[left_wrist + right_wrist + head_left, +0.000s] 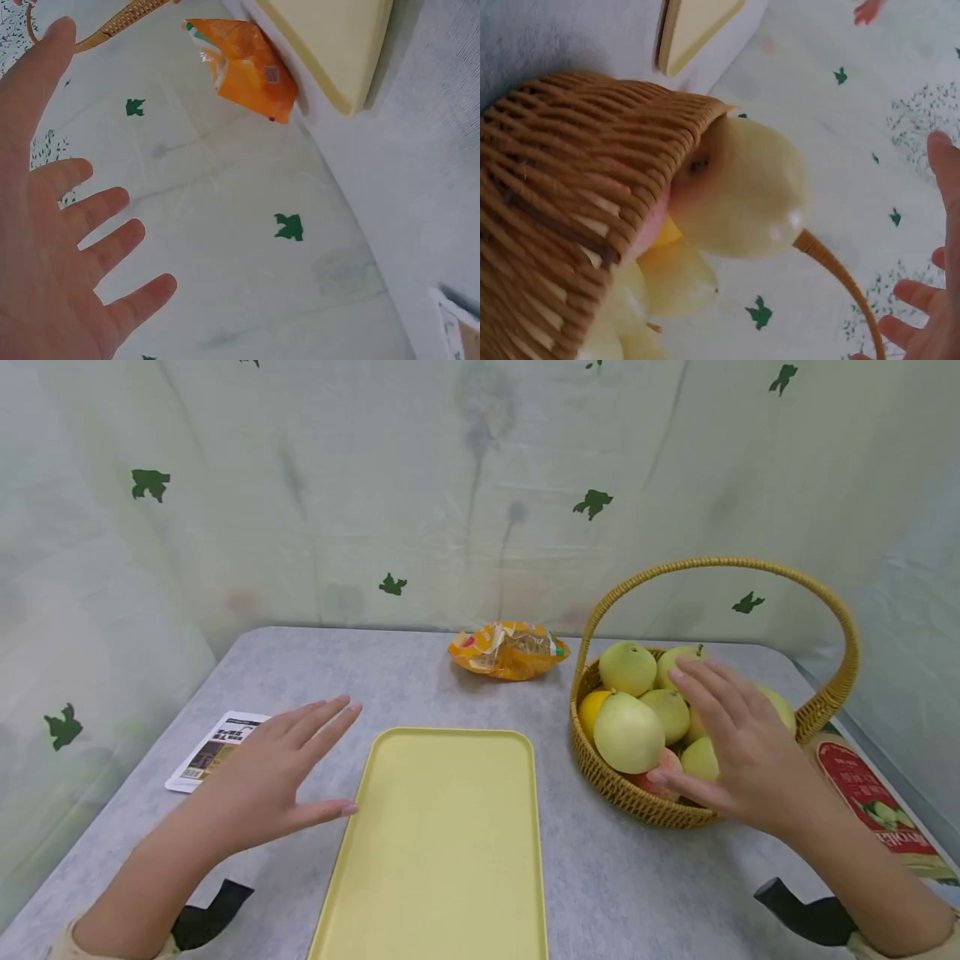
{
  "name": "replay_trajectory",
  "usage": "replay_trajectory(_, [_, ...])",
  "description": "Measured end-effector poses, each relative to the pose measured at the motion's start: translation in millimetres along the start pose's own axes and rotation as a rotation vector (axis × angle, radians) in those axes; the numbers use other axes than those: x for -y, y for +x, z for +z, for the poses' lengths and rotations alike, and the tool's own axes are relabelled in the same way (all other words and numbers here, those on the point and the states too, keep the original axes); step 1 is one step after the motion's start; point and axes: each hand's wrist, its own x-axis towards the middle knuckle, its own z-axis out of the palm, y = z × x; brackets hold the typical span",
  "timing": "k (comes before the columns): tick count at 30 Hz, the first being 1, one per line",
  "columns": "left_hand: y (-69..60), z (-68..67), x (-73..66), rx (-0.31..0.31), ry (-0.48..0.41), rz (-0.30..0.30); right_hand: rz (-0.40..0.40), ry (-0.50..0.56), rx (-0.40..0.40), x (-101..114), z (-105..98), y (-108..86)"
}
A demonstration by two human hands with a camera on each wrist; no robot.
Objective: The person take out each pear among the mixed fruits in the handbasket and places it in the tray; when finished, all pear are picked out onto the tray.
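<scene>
My left hand (273, 781) hovers over the left edge of a pale yellow tray (442, 843), fingers straight and thumb spread, with nothing in it. On the right, my right hand (750, 760) is held at the front right of a wicker basket (630, 797), also spread and holding nothing. Several yellow-green pears (628, 732) fill the basket, along with an orange fruit (589, 714) and a reddish fruit (666, 770). In the right wrist view, a large pear (746, 191) shows at the rim, apart from the fingers (919, 296). The right hand hides part of the fruit.
An orange plastic bag (510, 652) lies at the back of the table. A white flat package (213, 747) rests at the left, partly behind the left hand. A red-labelled package (873, 793) lies right of the basket, whose tall handle (720, 562) arches up. Patterned sheeting surrounds the table.
</scene>
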Motion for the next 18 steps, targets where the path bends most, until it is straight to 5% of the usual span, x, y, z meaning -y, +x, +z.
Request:
replay_trajectory(4, [-6.4,15.3,1.8,0.005,-0.066,-0.042,-0.006,0.084,-0.091,-1,12,0.0])
replay_trajectory(18, [-24.2,59.3,5.7,0.187,-0.243,-0.222,0.185,0.252,-0.115,-8,51,-12.9])
